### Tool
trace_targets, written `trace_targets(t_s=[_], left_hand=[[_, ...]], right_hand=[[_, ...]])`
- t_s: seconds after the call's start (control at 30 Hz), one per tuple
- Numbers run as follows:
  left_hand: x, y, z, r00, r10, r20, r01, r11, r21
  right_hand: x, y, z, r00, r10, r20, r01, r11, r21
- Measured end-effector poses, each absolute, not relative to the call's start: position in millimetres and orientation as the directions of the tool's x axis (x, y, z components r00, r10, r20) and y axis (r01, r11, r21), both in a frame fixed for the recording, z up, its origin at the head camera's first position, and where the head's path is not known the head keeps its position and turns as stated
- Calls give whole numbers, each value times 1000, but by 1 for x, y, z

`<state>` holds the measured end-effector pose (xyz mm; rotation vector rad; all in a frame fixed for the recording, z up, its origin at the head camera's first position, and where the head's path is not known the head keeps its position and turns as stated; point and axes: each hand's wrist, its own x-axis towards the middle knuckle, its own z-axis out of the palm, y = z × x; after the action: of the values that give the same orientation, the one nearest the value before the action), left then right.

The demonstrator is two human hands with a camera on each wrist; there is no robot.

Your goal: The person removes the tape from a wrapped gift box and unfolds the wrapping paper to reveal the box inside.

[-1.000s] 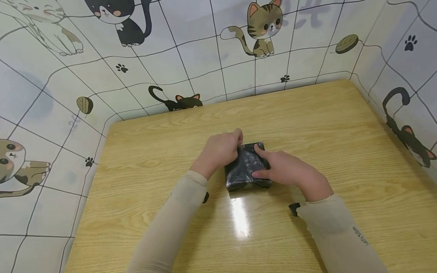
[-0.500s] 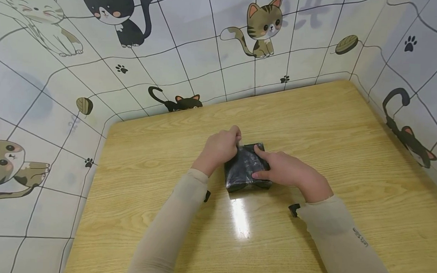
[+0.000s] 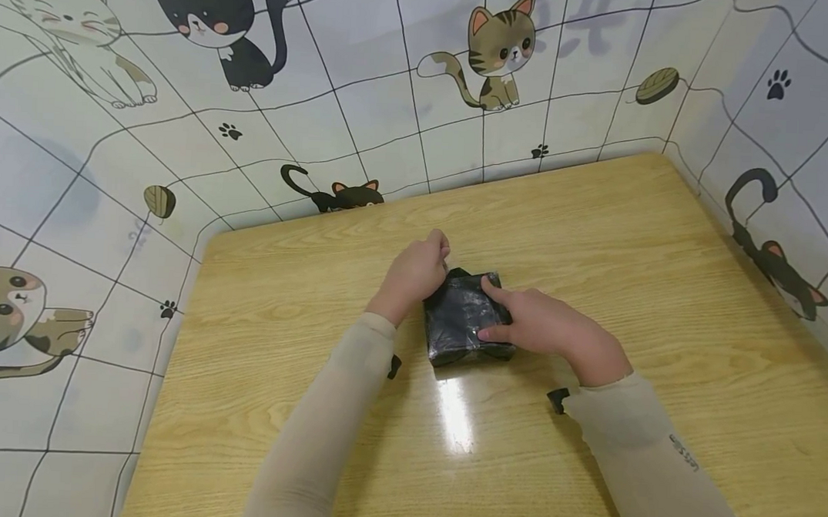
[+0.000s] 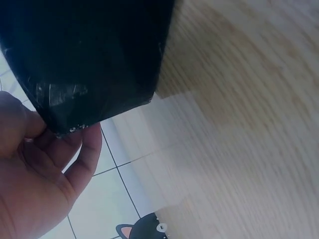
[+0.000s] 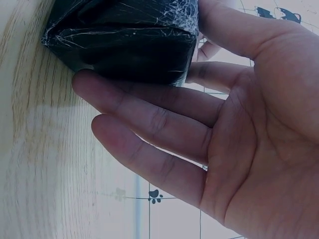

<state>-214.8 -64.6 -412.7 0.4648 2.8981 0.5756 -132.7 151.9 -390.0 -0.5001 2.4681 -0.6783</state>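
Note:
A flat, square package in shiny, creased black plastic (image 3: 463,322) lies on the table. My left hand (image 3: 413,274) is at its far left corner, thumb and fingers bent together, pinching the edge of the wrapping. Beside those fingertips a small black flap (image 3: 459,273) sticks up. In the left wrist view the fingers of the left hand (image 4: 40,169) meet at the package's lower corner (image 4: 89,94). My right hand (image 3: 543,318) holds the package's right side, its thumb on top. From the right wrist, several fingers (image 5: 154,122) stretch along the package's side (image 5: 124,55).
The wood-grain table (image 3: 280,307) reaches to tiled walls (image 3: 364,125) printed with cats, at the back and both sides. Small black pieces (image 3: 557,400) stick out from the sleeve cuffs. A light reflection shines on the tabletop in front of the package.
My left hand has shifted slightly away and left from the package's far edge, and a black flap has risen beside its fingers. The right hand and the package stay nearly in place.

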Motion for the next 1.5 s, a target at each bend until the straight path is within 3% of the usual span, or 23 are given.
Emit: trace_targets(t_s=[0.57,0.8,1.07,1.5], left_hand=[[-210,-67,-393,-968,246,-55,199,879,433],[-194,-70,-376,-960,251,-121,179,889,423],[-174,-73,-385,-892,360,-274,223,876,427],[-149,-79,-397,-933,299,-201,180,870,459]], right_hand=[[-132,150,-389,-793,-477,-379,-209,797,-567],[-133,150,-391,-791,-472,-389,-201,801,-564],[-132,150,-390,-803,-462,-377,-194,801,-567],[-124,148,-394,-845,-429,-319,-154,767,-622]])
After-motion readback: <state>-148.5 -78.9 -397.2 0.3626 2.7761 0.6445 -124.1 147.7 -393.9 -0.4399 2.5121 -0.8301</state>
